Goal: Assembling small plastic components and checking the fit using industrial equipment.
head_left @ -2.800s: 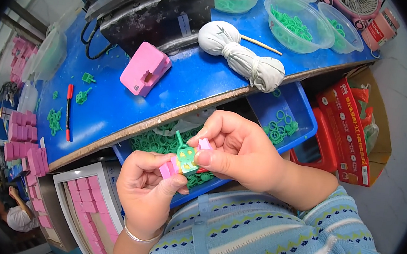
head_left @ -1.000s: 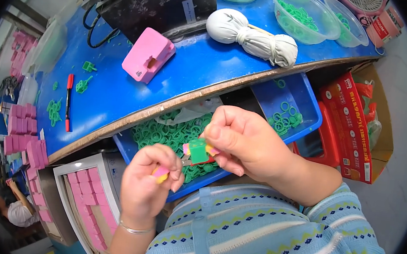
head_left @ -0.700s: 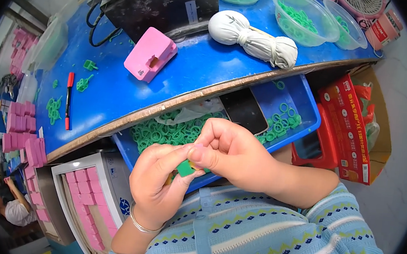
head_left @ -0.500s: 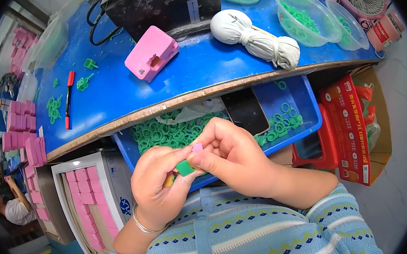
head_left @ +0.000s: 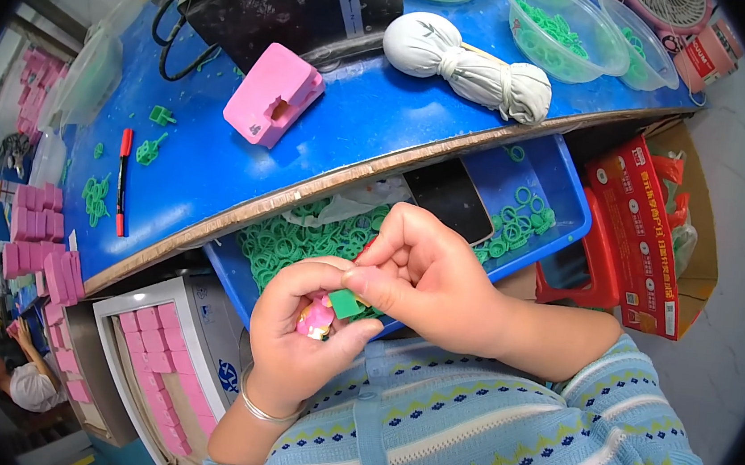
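Observation:
Over the blue tray (head_left: 574,185), my two hands meet around a few small colourful pieces. My left hand (head_left: 293,314) is curled around a pink piece with yellow and white bits (head_left: 317,319), palm side up. A small green square block (head_left: 347,304) sits between the left fingers and my right hand (head_left: 426,282). Thumb and forefinger of the right hand are pinched together, and a sliver of red (head_left: 367,247) shows beside them. Fingers hide most of what they grip. Many green rings (head_left: 286,247) lie in the tray below.
On the blue table (head_left: 189,179) are a pink block with a shaped hole (head_left: 275,96), a tied white cloth bundle (head_left: 469,67), a red marker (head_left: 123,182) and tubs of green rings (head_left: 562,36). A phone (head_left: 449,200) rests in the tray. A red carton (head_left: 637,231) stands right.
The left hand has turned, and the pink piece in its palm now shows. The green block has shifted slightly right. A pink bit at the right fingertips is gone from sight; red shows there.

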`<state>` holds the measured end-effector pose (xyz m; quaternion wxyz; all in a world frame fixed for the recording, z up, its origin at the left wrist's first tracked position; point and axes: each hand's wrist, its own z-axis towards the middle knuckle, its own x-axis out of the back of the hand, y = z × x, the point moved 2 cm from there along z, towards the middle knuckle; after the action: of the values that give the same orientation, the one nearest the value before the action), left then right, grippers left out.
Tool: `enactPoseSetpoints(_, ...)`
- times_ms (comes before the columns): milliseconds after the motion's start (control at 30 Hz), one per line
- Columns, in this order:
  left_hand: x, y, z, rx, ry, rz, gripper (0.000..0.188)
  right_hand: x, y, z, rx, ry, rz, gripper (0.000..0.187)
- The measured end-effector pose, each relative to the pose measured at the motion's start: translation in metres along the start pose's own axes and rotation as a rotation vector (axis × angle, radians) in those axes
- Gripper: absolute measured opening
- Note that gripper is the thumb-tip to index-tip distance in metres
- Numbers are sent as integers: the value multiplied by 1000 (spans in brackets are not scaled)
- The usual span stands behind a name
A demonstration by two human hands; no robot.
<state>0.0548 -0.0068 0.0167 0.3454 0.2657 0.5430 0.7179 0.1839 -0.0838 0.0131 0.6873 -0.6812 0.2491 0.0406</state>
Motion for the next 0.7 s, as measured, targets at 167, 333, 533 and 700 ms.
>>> enactPoseSetpoints(167,0,-8,-3,23,-14,-127,35,1,3,-2,-59,-125,67,16)
enactPoseSetpoints(333,-1,-6,-4,61,-44,-256,31,-1,3,1,-145,-137,273,16)
enactPoseSetpoints(533,-2,-9,-3,178,-40,-444,24,6,9,5,-232,-219,439,18)
enactPoseSetpoints(700,-5,-12,-4,223,89,-384,31,5,14,8,-255,-241,483,17)
